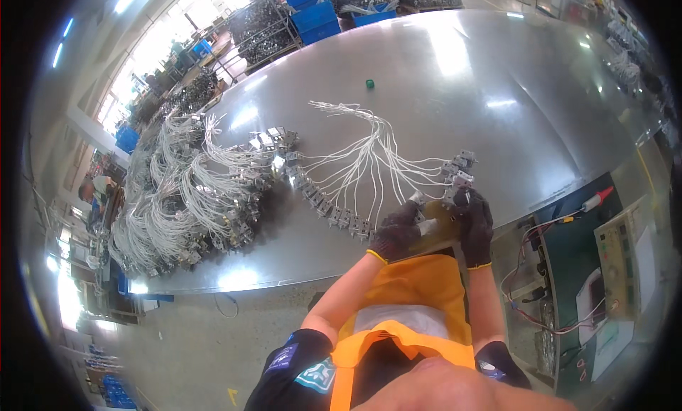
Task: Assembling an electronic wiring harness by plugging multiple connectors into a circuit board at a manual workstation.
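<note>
My left hand point(398, 233), in a dark glove with a yellow cuff edge, is closed near the table's front edge. A small pale metal block point(418, 197) shows at its fingertips. My right hand point(474, 225), gloved alike, pinches a grey metal block point(462, 181) at the end of a row. Several such blocks with thin white wires point(375, 137) lie fanned in an arc point(323, 203) around the left and front. Their wires gather in a bundle whose loose ends point to the far left. What lies between my palms is partly hidden.
A large heap of wired metal parts point(177, 198) covers the table's left side. A small green object point(370, 84) sits farther back on the metal table point(497, 134). At right are a control box point(621, 258) and a red-tipped probe point(597, 199) with cables. Blue crates point(312, 17) stand behind.
</note>
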A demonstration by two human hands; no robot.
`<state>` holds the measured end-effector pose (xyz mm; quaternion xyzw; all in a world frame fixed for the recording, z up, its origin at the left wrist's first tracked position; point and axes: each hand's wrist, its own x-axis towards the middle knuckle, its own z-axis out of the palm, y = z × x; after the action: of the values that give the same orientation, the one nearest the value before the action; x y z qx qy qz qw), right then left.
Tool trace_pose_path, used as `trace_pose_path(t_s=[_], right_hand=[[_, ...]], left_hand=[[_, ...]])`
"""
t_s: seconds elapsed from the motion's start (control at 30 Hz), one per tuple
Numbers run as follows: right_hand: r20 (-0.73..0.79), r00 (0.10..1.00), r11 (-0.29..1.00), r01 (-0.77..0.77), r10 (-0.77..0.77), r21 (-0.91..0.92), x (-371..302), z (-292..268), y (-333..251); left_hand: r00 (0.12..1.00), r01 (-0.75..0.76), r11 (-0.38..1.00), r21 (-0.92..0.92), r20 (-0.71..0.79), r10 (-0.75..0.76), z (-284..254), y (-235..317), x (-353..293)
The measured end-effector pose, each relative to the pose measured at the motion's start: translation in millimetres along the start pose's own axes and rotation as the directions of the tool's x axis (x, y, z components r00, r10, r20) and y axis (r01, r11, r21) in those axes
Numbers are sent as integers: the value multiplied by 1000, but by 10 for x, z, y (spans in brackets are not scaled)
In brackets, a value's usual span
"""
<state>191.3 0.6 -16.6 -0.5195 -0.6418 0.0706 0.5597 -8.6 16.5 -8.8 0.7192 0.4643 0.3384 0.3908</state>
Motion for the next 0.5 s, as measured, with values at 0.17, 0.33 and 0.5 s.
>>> trace_pose_path(t_s=[0.17,0.33,0.5], right_hand=[[226,713,348,-562,664,750,-312,219,187],[77,888,807,-446,454,387,-96,109,153],[299,761,459,-603,575,653,-454,41,53]], left_hand=[[985,-144,940,311,135,106,-54,20,77],[965,-240,893,380,194,177,-85,-126,106],[990,-36,992,-125,131,52,-41,-53,146]])
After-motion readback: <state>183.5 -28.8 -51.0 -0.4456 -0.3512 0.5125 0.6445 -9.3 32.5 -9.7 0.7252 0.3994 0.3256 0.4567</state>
